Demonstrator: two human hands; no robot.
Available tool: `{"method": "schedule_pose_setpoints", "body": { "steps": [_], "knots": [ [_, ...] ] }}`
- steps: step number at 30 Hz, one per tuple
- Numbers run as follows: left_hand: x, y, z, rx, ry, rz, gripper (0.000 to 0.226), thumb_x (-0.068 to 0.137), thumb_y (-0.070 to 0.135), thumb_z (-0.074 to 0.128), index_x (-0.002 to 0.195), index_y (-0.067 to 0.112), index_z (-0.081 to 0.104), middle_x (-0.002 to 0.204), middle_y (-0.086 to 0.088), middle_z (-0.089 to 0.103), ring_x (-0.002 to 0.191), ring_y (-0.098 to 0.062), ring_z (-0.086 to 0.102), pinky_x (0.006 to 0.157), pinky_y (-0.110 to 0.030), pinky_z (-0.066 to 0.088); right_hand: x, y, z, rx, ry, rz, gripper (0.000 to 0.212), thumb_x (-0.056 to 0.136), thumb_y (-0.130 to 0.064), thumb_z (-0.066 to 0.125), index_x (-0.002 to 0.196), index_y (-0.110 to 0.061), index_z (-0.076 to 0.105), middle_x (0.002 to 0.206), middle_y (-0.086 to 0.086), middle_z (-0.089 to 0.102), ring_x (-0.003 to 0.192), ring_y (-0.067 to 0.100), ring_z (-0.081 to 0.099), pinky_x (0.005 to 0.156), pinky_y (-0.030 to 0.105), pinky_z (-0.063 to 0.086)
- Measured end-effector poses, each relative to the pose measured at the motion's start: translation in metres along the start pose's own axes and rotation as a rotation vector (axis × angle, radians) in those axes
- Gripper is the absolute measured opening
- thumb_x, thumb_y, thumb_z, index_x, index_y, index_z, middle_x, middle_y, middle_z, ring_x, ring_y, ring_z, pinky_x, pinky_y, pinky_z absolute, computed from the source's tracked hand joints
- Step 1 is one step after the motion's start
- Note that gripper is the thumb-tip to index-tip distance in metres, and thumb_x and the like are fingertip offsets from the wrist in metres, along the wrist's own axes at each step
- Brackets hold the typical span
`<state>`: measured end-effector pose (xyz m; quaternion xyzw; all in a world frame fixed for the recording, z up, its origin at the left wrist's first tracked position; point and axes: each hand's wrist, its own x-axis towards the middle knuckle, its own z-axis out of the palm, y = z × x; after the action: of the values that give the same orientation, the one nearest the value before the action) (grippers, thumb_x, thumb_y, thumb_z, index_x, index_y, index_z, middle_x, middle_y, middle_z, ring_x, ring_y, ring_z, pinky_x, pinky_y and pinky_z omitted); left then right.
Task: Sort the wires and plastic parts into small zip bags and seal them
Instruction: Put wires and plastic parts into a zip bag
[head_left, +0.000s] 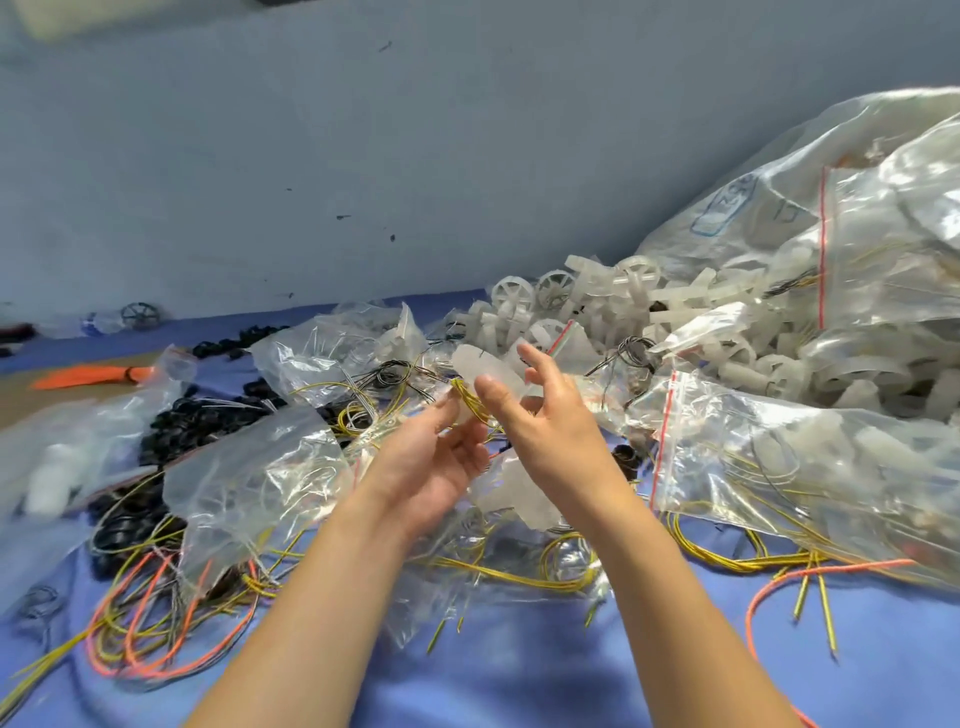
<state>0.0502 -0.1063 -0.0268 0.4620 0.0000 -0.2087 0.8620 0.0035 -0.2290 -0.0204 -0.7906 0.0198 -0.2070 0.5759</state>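
Observation:
My left hand (434, 460) is palm up at the centre and pinches a small coil of yellow wire (471, 402) between its fingertips. My right hand (543, 421) hovers just to its right with thumb and fingers spread, touching a frosted white plastic part (480, 366) that stands behind the thumb. Another white plastic part (519, 501) lies under my wrists. Loose yellow wires (519, 574) and orange wires (156, 639) are strewn over the blue cloth (519, 680). Clear small zip bags (260, 467) lie crumpled to the left.
A filled zip bag with a red strip (779, 457) lies on the right, below a large clear sack (857, 218). White plastic wheels (597, 306) are heaped behind my hands. Black rings (197, 415) pile up on the left, near an orange object (93, 374). A blue wall is behind.

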Motion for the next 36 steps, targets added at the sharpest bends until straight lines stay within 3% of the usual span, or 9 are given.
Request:
{"method": "schedule_pose_setpoints", "body": {
  "steps": [9, 13, 17, 19, 23, 26, 29, 31, 36],
  "knots": [
    [-0.004, 0.017, -0.005, 0.428, -0.176, -0.118, 0.025, 0.093, 0.003, 0.046, 0.092, 0.021, 0.062, 0.09, -0.003, 0.063, 0.082, -0.015, 0.059, 0.072, -0.027, 0.044, 0.017, 0.013, -0.004, 0.065, -0.154, 0.102, 0.092, 0.08, -0.049, 0.073, 0.153, -0.034, 0.02, 0.154, 0.003, 0.032, 0.141, 0.011, 0.031, 0.106, 0.026, 0.03],
    [0.02, 0.028, -0.004, 0.291, 0.073, -0.153, 0.034, 0.093, 0.001, 0.04, 0.073, 0.02, 0.06, 0.086, -0.007, 0.061, 0.078, -0.018, 0.057, 0.066, -0.027, 0.046, 0.019, 0.009, -0.014, 0.055, 0.068, 0.049, 0.081, 0.083, -0.051, 0.069, 0.149, -0.034, 0.027, 0.146, 0.005, 0.04, 0.125, 0.008, 0.04, 0.103, 0.029, 0.034],
    [0.039, 0.039, -0.008, 1.131, 0.447, 0.075, 0.024, 0.093, 0.006, 0.041, 0.104, -0.002, 0.061, 0.088, -0.014, 0.062, 0.074, -0.026, 0.057, 0.066, -0.031, 0.046, 0.015, 0.0, -0.029, 0.126, 0.172, 0.01, 0.076, 0.081, -0.064, 0.063, 0.145, -0.034, 0.036, 0.139, 0.002, 0.048, 0.123, 0.011, 0.049, 0.106, 0.035, 0.04],
    [0.034, 0.046, -0.01, 1.289, 0.473, 0.333, 0.028, 0.094, 0.014, 0.043, 0.111, 0.003, 0.061, 0.095, -0.009, 0.064, 0.082, -0.026, 0.06, 0.074, -0.033, 0.049, 0.008, -0.006, -0.03, 0.13, 0.097, 0.019, 0.078, 0.075, -0.07, 0.059, 0.143, -0.037, 0.038, 0.137, -0.001, 0.051, 0.126, 0.016, 0.051, 0.107, 0.043, 0.043],
    [-0.015, 0.038, 0.007, 0.639, 0.074, 0.27, 0.026, 0.098, 0.034, 0.048, 0.094, 0.023, 0.07, 0.073, 0.001, 0.066, 0.053, -0.012, 0.058, 0.044, -0.025, 0.045, -0.002, -0.019, -0.022, 0.107, -0.024, -0.062, 0.078, 0.073, -0.074, 0.06, 0.141, -0.04, 0.043, 0.133, -0.011, 0.053, 0.124, -0.001, 0.048, 0.098, 0.02, 0.043],
    [-0.044, 0.022, 0.012, 0.458, -0.105, 0.312, 0.025, 0.101, 0.033, 0.049, 0.104, 0.015, 0.066, 0.07, 0.001, 0.064, 0.055, -0.012, 0.055, 0.046, -0.023, 0.045, -0.013, -0.031, -0.01, 0.141, -0.092, -0.086, 0.08, 0.067, -0.076, 0.058, 0.139, -0.042, 0.044, 0.125, -0.014, 0.057, 0.114, -0.013, 0.05, 0.08, 0.004, 0.039],
    [-0.061, 0.023, 0.001, 0.316, 0.01, 0.437, 0.022, 0.099, 0.033, 0.052, 0.1, 0.013, 0.061, 0.07, 0.002, 0.061, 0.054, -0.009, 0.053, 0.048, -0.021, 0.045, -0.026, -0.038, 0.005, 0.172, -0.114, -0.086, 0.087, 0.072, -0.075, 0.053, 0.148, -0.042, 0.027, 0.131, -0.009, 0.054, 0.118, -0.001, 0.053, 0.082, 0.003, 0.042],
    [-0.072, 0.029, -0.023, 0.112, 0.204, 0.47, 0.021, 0.099, 0.032, 0.051, 0.087, 0.016, 0.059, 0.063, 0.005, 0.058, 0.05, -0.006, 0.051, 0.047, -0.02, 0.045, -0.036, -0.041, 0.016, 0.162, -0.092, -0.102, 0.084, 0.08, -0.068, 0.05, 0.152, -0.037, 0.019, 0.133, -0.006, 0.052, 0.113, 0.005, 0.058, 0.095, 0.017, 0.045],
    [-0.096, 0.022, -0.092, -0.366, 0.225, 0.227, 0.026, 0.086, 0.018, 0.05, 0.061, 0.019, 0.042, 0.059, 0.002, 0.047, 0.052, -0.008, 0.047, 0.053, -0.02, 0.05, -0.075, -0.031, 0.057, -0.476, -0.141, -0.324, 0.075, 0.083, -0.064, 0.053, 0.148, -0.034, 0.027, 0.114, -0.007, 0.047, 0.103, 0.013, 0.051, 0.093, 0.036, 0.044]
  ]
}}
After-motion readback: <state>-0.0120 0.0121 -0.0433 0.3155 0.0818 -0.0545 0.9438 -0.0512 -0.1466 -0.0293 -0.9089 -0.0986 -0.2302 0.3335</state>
